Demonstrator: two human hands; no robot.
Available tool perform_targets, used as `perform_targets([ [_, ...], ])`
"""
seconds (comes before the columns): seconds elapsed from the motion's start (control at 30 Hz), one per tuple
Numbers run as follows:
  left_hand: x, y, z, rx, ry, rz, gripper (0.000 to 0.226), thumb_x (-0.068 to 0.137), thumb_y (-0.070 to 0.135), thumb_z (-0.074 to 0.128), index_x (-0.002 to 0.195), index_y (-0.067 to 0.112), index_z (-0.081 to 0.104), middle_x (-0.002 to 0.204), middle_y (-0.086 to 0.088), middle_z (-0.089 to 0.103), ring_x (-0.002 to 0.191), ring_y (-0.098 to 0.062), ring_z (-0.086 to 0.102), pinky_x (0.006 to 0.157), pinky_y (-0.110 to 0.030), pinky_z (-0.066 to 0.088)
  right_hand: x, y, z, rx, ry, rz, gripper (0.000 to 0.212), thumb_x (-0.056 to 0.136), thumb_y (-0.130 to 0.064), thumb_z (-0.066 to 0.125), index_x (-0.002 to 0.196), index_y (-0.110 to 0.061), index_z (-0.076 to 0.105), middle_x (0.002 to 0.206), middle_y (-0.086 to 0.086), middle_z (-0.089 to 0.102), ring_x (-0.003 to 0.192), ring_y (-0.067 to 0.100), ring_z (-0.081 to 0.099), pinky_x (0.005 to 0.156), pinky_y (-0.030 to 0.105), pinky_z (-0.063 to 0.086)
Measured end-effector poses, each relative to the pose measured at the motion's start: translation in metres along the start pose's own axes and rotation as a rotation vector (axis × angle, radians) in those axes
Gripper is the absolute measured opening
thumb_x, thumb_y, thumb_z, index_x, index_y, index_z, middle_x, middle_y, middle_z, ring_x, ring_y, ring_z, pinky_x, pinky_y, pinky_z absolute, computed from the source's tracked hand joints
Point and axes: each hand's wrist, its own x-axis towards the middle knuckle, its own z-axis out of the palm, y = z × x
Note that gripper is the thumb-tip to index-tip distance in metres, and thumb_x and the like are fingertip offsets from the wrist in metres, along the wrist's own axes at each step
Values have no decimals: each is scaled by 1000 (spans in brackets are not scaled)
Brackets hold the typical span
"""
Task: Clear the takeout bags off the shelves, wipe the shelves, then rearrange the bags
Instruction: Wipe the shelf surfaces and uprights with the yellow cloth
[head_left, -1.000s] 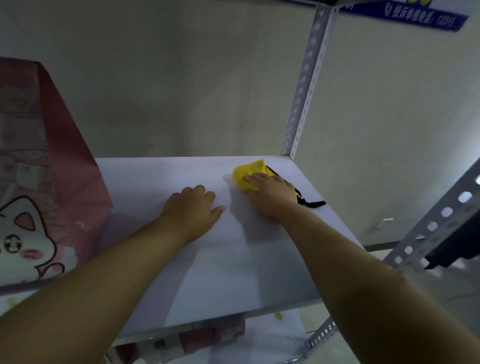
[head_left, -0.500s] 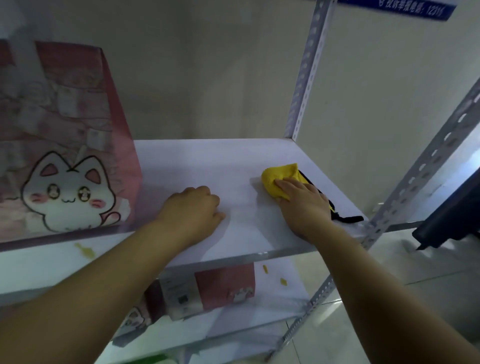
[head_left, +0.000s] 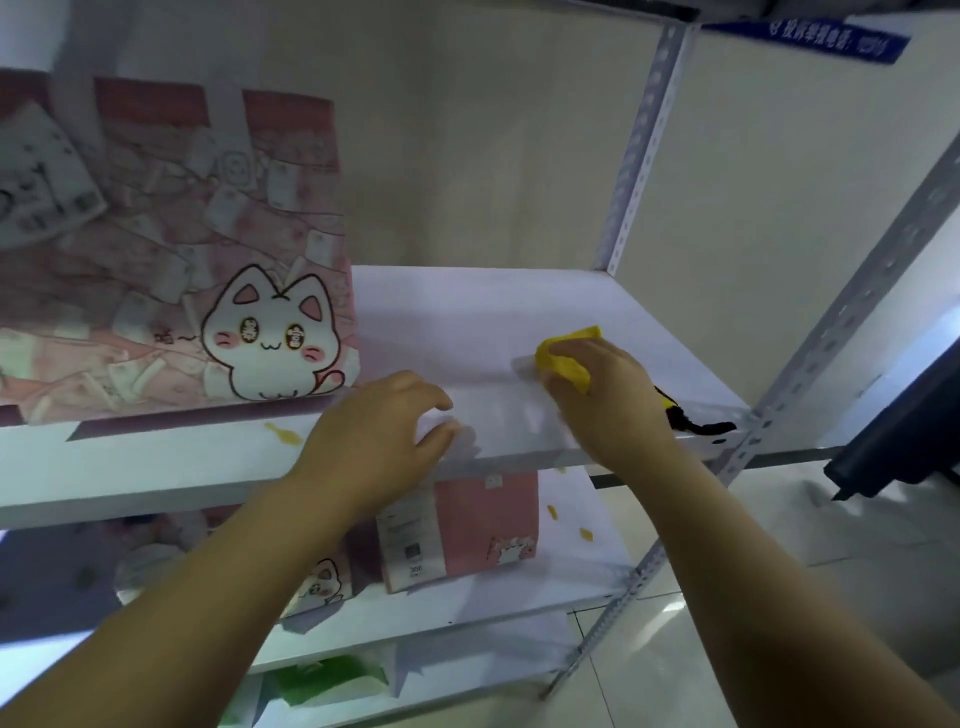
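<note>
On white shelf (head_left: 467, 312), right hand (head_left: 608, 395) curled round yellow cloth (head_left: 563, 358) near the front right, left hand (head_left: 379, 436) loosely curled, empty, resting by the front edge, pink cat takeout bag (head_left: 171, 270) upright at left, second pink bag (head_left: 467, 525) on lower shelf (head_left: 519, 597).

The big bag (head_left: 171, 249) is showing pink with a white, pink-eared cartoon cat and scattered pale labels, the cloth (head_left: 565, 359) is glowing yellow against the white shelf (head_left: 493, 306), and a blue sign (head_left: 810, 37) is carrying white lettering overhead.
</note>
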Motion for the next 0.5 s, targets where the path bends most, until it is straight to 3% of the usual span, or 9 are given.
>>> perform_targets([
  [0.1,-14,-13,-22,5,91,-65,30,88,43,55,110,25,64,111,9,60,99,-13,56,82,-30,45,-1,-28,10,75,34,-67,28,90,-30,57,116,-22,63,120,-6,61,110,14,52,82,19,34],
  [0.23,-30,-33,-54,54,203,-136,26,87,34,60,108,19,66,104,3,61,92,-17,57,75,-27,44,10,-63,30,155,4,-150,26,90,-31,58,115,-23,62,118,-11,62,109,8,52,83,14,33],
  [0.4,-50,-59,-89,123,355,-282,29,85,27,63,111,14,64,108,-3,59,93,-22,58,77,-30,46,33,-97,55,194,-58,-194,33,90,-36,56,121,-24,56,119,-12,60,109,9,53,85,20,36],
  [0.5,-56,-74,-106,201,453,-391,33,83,24,65,113,10,61,112,-9,56,96,-29,57,76,-34,43,47,-114,64,154,-91,-192,49,86,-54,52,126,-25,51,123,-10,58,111,13,53,84,28,42],
])
